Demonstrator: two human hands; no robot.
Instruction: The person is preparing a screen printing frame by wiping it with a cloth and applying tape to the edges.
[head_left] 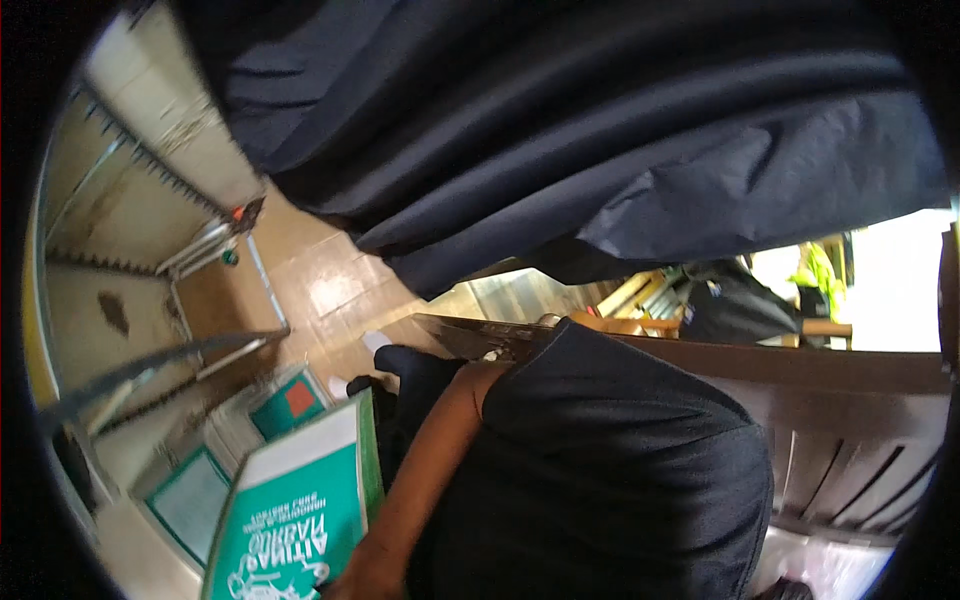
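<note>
A forearm comes out of a short dark sleeve and bends toward the lower left. My right hand is at its end, cut off by the lower edge. It lies against the near corner of a green-and-white box-like package with white print, and appears to grip it, though most fingers are hidden. Behind this package are more green-and-white packages, and one with a red patch. My left hand is out of view.
Metal shelving fills the left side. Large dark cloth hangs across the top. A tiled floor shows between. To the right are brown furniture, a black bag-like item and bright yellow-green material.
</note>
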